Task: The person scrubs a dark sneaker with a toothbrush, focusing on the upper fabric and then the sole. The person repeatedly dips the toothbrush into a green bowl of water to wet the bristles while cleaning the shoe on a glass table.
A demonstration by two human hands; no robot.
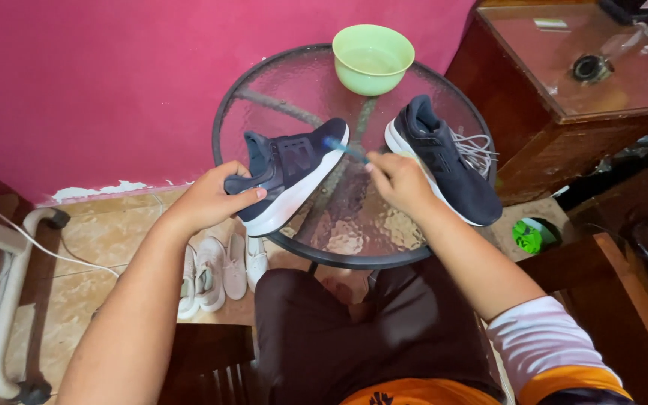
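Our left hand (pixel 215 196) clamps the heel of a dark navy white-soled sneaker (pixel 292 171), tilted on the round glass-topped table (pixel 354 225). Our right hand (pixel 397 180) pinches a blue toothbrush (pixel 344 148) — bristles touching the sneaker's toe — beside a second matching sneaker (pixel 444 159).

A room in a home, a round glass table (pixel 264 97) against a pink wall (pixel 114 75) with peeling paint, tiled floor (pixel 106 232) below the table, pale shoes (pixel 215 270) under its edge, dark wooden cabinet (pixel 564 112) right of the table
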